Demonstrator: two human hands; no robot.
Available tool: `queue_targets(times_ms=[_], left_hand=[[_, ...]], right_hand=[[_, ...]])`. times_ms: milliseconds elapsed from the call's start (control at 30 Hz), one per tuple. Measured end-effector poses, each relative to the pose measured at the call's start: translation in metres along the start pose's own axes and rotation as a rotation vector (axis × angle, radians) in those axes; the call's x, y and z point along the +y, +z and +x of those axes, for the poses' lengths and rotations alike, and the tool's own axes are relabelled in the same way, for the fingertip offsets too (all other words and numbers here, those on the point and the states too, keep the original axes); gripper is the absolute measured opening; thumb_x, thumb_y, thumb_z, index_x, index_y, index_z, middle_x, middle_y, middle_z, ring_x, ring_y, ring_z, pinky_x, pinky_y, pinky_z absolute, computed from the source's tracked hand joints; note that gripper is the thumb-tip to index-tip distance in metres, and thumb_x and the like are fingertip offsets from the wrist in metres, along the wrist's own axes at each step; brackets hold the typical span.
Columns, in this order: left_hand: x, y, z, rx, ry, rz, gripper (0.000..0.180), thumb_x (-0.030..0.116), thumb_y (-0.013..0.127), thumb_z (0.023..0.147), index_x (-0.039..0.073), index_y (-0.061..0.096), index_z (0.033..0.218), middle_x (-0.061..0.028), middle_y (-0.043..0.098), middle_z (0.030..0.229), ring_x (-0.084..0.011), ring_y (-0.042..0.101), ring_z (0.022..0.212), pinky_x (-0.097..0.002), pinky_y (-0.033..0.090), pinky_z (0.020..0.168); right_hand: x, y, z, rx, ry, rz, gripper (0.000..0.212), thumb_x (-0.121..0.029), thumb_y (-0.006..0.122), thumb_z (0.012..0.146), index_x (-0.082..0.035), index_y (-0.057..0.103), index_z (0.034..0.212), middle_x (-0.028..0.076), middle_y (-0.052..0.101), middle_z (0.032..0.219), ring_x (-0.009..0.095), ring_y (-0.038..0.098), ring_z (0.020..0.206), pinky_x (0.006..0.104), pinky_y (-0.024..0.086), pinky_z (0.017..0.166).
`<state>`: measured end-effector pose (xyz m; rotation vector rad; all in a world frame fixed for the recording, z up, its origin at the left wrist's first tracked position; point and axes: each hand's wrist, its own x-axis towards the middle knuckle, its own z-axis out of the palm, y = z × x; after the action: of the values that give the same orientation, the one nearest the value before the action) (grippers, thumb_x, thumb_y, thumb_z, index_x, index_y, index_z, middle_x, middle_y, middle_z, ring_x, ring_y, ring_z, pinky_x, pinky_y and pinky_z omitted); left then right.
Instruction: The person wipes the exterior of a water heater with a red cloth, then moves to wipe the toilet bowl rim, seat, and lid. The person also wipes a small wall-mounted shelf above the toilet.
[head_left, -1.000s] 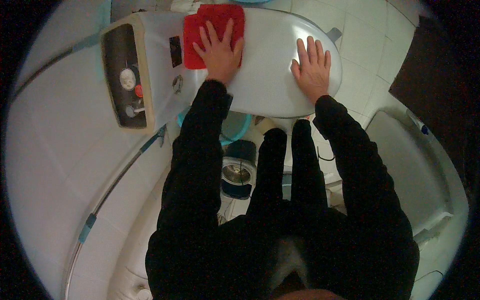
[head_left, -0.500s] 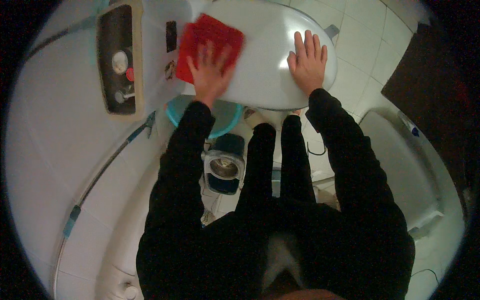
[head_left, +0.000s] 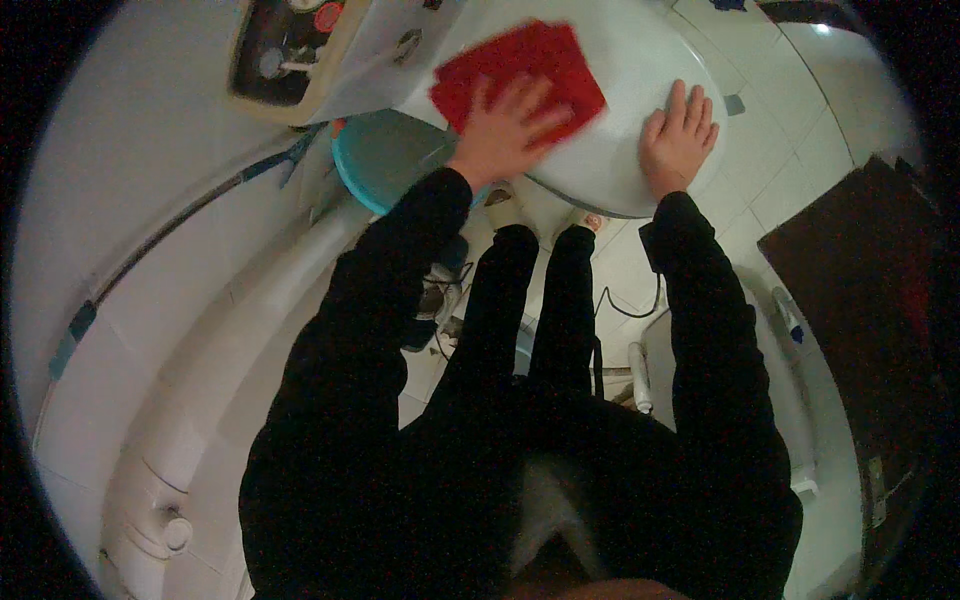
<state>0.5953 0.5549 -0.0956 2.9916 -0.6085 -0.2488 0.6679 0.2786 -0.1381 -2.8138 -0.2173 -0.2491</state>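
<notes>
A red cloth (head_left: 566,75) lies on the white toilet lid (head_left: 640,40). Pressed flat over its near part is my left hand (head_left: 505,130), fingers spread and slightly blurred. My right hand (head_left: 680,140) rests palm down toward the rounded front end of the lid, fingers stretched out, with nothing in it. Bare lid separates this hand from the cloth.
At the upper left stands the uncovered toilet tank (head_left: 330,90), its inner fittings showing. A turquoise basin (head_left: 375,175) is on the floor below it. A hose (head_left: 190,215) runs along the left wall; a dark brown panel (head_left: 850,270) stands at right.
My left hand and the red cloth have slid right, away from the tank toward the middle of the lid. My right hand stays flat near the lid's front end. The whole view has shifted.
</notes>
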Motion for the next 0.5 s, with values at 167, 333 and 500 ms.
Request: queue_targets(times_ms=[167, 333, 500], left_hand=[[-0.037, 0.015, 0.006, 0.282, -0.484, -0.209, 0.057, 0.050, 0.054, 0.096, 0.039, 0.043, 0.152, -0.0193, 0.025, 0.163, -0.0474, 0.027, 0.145, -0.0724, 0.024, 0.110], [-0.008, 0.032, -0.014, 0.409, -0.669, -0.377, 0.061, 0.045, 0.058, 0.095, 0.029, 0.043, 0.152, -0.0312, 0.017, 0.161, -0.0582, 0.026, 0.138, -0.0684, 0.028, 0.110], [0.037, 0.040, -0.022, 0.526, -0.815, -0.447, 0.060, 0.039, 0.059, 0.096, 0.021, 0.044, 0.152, -0.0356, 0.010, 0.160, -0.0621, 0.015, 0.142, -0.0698, 0.024, 0.112]], right_hand=[[-0.002, 0.001, -0.001, 0.003, -0.003, -0.012, 0.057, -0.032, 0.047, 0.098, -0.019, 0.042, 0.153, 0.015, 0.037, 0.159, 0.037, 0.030, 0.149, 0.0586, 0.018, 0.120], [-0.003, -0.002, -0.001, 0.032, -0.023, -0.008, 0.057, -0.032, 0.048, 0.097, -0.018, 0.043, 0.152, 0.017, 0.040, 0.157, 0.038, 0.031, 0.148, 0.0600, 0.019, 0.119], [-0.008, -0.002, 0.001, 0.037, -0.018, -0.005, 0.056, -0.032, 0.049, 0.096, -0.016, 0.046, 0.150, 0.018, 0.041, 0.156, 0.039, 0.032, 0.147, 0.0607, 0.019, 0.118]])
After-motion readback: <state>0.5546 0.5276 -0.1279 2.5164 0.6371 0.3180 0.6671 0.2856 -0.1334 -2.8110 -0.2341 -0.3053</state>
